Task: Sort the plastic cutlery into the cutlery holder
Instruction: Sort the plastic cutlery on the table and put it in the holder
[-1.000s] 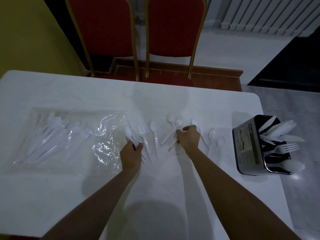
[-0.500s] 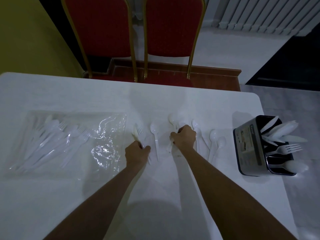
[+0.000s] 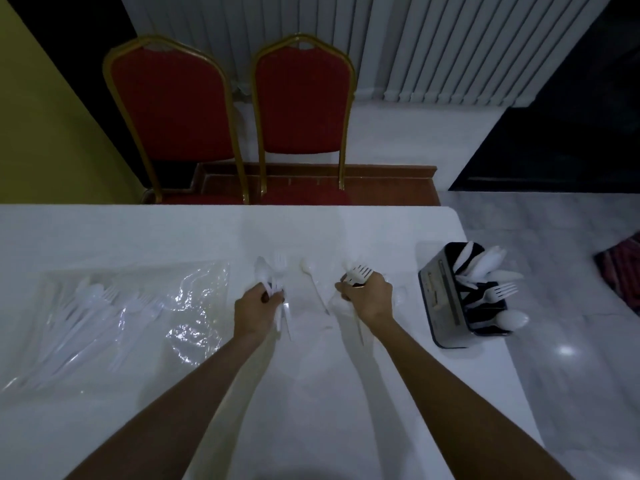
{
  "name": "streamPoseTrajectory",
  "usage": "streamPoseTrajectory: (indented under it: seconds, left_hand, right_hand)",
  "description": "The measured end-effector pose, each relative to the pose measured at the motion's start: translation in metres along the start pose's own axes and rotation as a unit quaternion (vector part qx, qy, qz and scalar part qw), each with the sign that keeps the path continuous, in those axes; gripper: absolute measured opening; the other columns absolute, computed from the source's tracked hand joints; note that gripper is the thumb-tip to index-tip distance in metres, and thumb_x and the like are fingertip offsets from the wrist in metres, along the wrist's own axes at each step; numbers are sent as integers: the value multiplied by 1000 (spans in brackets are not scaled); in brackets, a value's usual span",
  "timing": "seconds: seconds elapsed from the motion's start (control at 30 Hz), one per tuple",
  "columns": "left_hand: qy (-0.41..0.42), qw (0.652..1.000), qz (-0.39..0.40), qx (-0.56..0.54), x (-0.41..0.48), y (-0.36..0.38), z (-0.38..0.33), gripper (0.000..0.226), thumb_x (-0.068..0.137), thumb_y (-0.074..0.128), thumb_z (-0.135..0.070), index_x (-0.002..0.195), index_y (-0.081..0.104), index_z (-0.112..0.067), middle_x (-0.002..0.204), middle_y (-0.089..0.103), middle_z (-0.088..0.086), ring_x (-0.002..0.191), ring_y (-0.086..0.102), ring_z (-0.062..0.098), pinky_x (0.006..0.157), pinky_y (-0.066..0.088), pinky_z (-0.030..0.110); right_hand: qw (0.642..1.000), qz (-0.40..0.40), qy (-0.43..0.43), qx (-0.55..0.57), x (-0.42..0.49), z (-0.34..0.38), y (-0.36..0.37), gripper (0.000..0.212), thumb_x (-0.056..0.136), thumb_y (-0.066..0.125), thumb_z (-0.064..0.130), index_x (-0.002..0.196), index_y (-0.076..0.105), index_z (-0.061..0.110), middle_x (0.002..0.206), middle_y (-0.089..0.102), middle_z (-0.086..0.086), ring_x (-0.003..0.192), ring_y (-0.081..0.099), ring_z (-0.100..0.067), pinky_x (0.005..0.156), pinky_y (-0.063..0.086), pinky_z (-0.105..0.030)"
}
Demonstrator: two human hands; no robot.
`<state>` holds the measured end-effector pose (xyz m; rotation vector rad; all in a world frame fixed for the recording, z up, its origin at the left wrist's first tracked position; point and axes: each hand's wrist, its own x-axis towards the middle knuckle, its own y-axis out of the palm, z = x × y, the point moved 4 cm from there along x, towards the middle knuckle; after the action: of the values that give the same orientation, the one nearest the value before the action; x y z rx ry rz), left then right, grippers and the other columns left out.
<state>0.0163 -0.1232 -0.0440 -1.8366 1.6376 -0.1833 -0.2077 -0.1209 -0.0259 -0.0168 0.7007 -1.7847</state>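
Both forearms stretch forward over the white table [image 3: 138,237]. The left hand [image 3: 258,308] curls its fingers round a few cutlery pieces [image 3: 262,271], heads pointing away. The right hand [image 3: 370,297] grips some forks [image 3: 360,273]. One spoon [image 3: 313,284] lies between the hands. The partly filled cutlery holder [image 3: 440,296] stands near the right hand.

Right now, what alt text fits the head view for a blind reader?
Over a white table, a person's left hand grips white plastic cutlery and the right hand grips plastic forks, one loose spoon lying between them. A partly filled cutlery holder stands to the right; a clear bag of cutlery lies left.
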Motion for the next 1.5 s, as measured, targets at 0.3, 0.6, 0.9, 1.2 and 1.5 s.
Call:
streamPoseTrajectory:
  seconds: [0.3, 0.6, 0.9, 1.2, 1.5]
  left_hand:
    - [140, 976, 142, -82, -36, 72, -147, 33, 78, 77, -23, 69, 59, 4, 81, 72, 13, 72, 68, 21, 72, 55, 34]
    - [130, 961, 223, -94, -92, 161, -197, 43, 76, 76, -34, 59, 53, -4, 60, 57, 11, 59, 54, 21, 60, 40, 29]
    - [155, 972, 165, -57, -104, 212, -209, 33, 78, 76, -21, 56, 55, -9, 45, 49, -11, 41, 43, 3, 45, 33, 9]
    - [240, 960, 132, 49, -114, 229, -220, 26, 80, 75, -24, 93, 61, -7, 85, 63, 3, 75, 56, 15, 66, 38, 21]
    - [298, 940, 160, 39, -121, 233, -211, 46, 80, 74, -16, 117, 48, -24, 89, 65, -9, 82, 65, 9, 76, 54, 23]
  right_hand:
    - [988, -94, -95, -82, -41, 40, -174, 16, 78, 78, 20, 69, 66, 14, 63, 65, 3, 53, 59, 0, 50, 43, -11]
    - [975, -183, -34, -125, -33, -23, -254, 22, 77, 78, 20, 77, 69, 1, 66, 62, -6, 60, 56, -17, 54, 38, -24]
    - [972, -114, -26, -203, 5, -56, -250, 25, 75, 80, 28, 83, 68, 7, 72, 64, -2, 68, 60, -19, 56, 42, -24]
    - [974, -58, -60, -211, 17, -62, -259, 28, 76, 78, 18, 102, 69, 13, 85, 69, 4, 75, 60, -7, 66, 43, -8]
    - [976, -41, -83, -195, 15, -64, -262, 29, 74, 76, 13, 102, 71, 13, 91, 73, -1, 78, 66, -12, 73, 50, -19]
